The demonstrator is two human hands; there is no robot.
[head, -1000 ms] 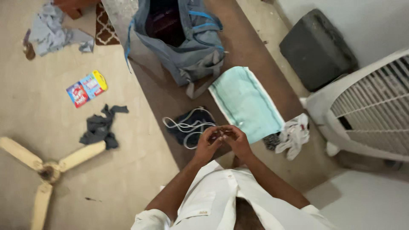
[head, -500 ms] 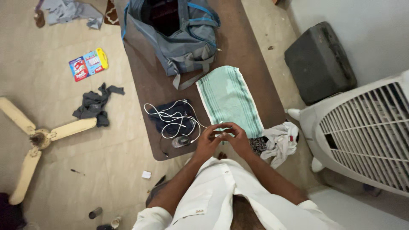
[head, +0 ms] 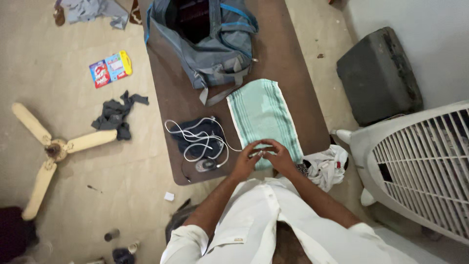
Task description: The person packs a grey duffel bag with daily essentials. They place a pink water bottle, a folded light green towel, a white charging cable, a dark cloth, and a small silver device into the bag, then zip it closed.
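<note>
Both hands are brought together over the near end of the green striped towel [head: 264,117]: the left hand [head: 245,164] and right hand [head: 279,157] meet at the fingertips, fingers curled as if pinching something small and pale, though what is held cannot be told. The towel is laid flat on the brown surface [head: 288,58], so its near edge is within easy reach. Just left of the towel, a white cable [head: 198,142] is coiled loosely on a dark cloth [head: 195,134]. Beyond the towel, a grey-blue bag [head: 215,54] is left unzipped. Right of the towel, a crumpled white cloth [head: 327,166] hangs off the surface edge beside a white cooler [head: 420,166].
</note>
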